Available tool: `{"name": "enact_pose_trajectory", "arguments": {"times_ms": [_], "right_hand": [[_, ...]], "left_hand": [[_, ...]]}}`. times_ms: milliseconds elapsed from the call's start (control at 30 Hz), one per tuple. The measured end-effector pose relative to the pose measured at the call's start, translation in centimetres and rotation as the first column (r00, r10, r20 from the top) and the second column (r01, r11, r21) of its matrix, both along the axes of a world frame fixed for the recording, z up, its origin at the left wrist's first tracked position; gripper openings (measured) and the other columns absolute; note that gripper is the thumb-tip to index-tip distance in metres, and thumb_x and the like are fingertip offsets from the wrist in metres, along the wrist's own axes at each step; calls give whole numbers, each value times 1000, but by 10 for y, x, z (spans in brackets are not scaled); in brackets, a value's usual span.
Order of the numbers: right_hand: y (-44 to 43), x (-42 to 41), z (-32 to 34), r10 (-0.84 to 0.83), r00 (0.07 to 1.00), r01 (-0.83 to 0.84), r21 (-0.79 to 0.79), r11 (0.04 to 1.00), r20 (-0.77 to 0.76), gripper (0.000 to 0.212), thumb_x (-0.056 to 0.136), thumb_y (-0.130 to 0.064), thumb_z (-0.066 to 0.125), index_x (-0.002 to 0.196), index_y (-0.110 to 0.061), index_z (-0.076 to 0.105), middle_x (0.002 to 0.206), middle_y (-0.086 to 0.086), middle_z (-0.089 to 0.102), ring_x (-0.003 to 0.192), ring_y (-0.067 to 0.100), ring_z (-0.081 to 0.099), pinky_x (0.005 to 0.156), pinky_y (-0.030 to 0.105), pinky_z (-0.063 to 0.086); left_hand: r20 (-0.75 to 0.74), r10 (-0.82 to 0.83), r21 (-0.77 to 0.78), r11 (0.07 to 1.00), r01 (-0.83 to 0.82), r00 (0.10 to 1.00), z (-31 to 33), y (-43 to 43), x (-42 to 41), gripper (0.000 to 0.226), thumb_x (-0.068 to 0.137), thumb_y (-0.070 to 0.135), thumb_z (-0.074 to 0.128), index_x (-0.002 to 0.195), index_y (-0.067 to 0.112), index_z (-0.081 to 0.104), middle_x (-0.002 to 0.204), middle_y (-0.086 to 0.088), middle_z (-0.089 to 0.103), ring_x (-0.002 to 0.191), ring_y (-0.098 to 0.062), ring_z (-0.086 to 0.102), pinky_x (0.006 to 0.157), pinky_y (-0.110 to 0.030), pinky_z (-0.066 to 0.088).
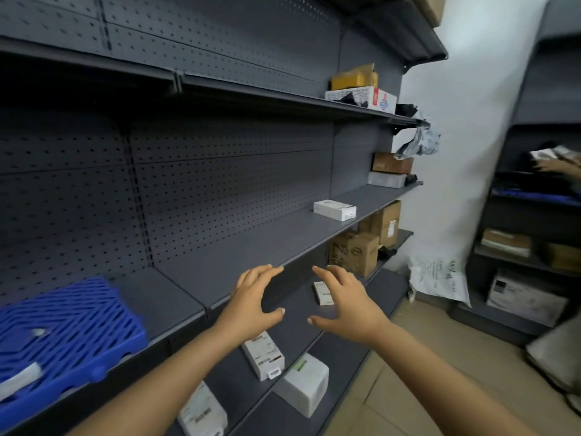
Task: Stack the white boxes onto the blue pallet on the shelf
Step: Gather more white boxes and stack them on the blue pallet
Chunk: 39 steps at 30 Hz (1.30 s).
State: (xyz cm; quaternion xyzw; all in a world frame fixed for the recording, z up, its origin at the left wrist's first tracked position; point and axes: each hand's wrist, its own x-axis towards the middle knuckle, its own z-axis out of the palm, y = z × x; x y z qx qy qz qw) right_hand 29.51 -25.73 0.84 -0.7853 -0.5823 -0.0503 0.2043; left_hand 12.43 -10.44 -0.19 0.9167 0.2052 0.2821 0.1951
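Note:
A blue slotted pallet (63, 328) lies at the left end of the grey middle shelf (251, 247). One white box (334, 209) rests farther right on that same shelf. On the lower shelf lie several white boxes: one small (322, 293) partly behind my right hand, one (264, 354) under my left wrist, a squarer one (306, 383), and one (202, 413) near the bottom edge. My left hand (253, 302) and my right hand (344, 305) hover in front of the shelf edge, fingers spread, holding nothing.
Brown cardboard boxes (355, 253) stand on the lower shelf to the right. More boxes (361, 86) sit on the upper shelf. A white sack (437, 278) leans on the floor by the wall. Another shelving unit (528, 247) stands at right, with a person's hand (556, 166) there.

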Motion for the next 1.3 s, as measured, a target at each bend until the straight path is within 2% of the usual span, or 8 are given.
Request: {"name": "enact_pose_trajectory", "arguments": {"times_ms": [133,267,567,800,1000,1300], "right_hand": [[-4,48,-6,-45,999,45,-3,999,0,97,76,-63,64,151,-33,10,152,-2,20,139,23,20,113,40,27],[-17,105,-15,-75,997,75,0,997,-8,96,77,-60,65,151,-33,10,152,-2,19,140,24,20,114,41,25],[-38,233,-20,-10,1000,10,-31,999,5,97,77,-58,67,151,-32,11,152,-3,18,140,22,19,115,37,24],[-41,303,-36,38,999,-39,-54,998,-16,96,77,-58,68,151,-31,12,154,0,17,141,21,18,115,38,24],[-10,345,-57,70,997,-73,-97,993,-33,97,76,-60,67,151,-31,12,154,3,18,141,23,17,115,39,24],[70,406,-80,121,991,-130,-151,980,-65,97,76,-58,67,151,-29,12,154,5,16,143,24,13,115,40,20]], "left_hand": [[-37,-64,1,998,64,997,-9,2,58,75,80,36,68,143,37,29,146,12,28,137,-7,17,114,-37,24],[-40,-85,17,996,85,996,-17,-5,121,76,79,37,69,144,37,30,146,12,28,138,-7,18,114,-35,22],[-3,-10,-38,999,10,1000,-35,-35,247,76,77,33,69,143,34,32,146,9,31,137,-8,19,112,-31,20],[-41,49,-97,994,-53,998,-58,-43,304,75,77,32,71,142,34,33,144,9,33,136,-11,21,113,-37,24],[-59,81,-100,991,-87,995,-73,-25,339,77,77,34,71,143,35,32,144,11,32,136,-9,20,109,-31,21],[-109,133,-150,977,-149,985,-100,37,404,77,77,31,70,143,34,32,145,10,31,136,-10,20,107,-30,20]]}}
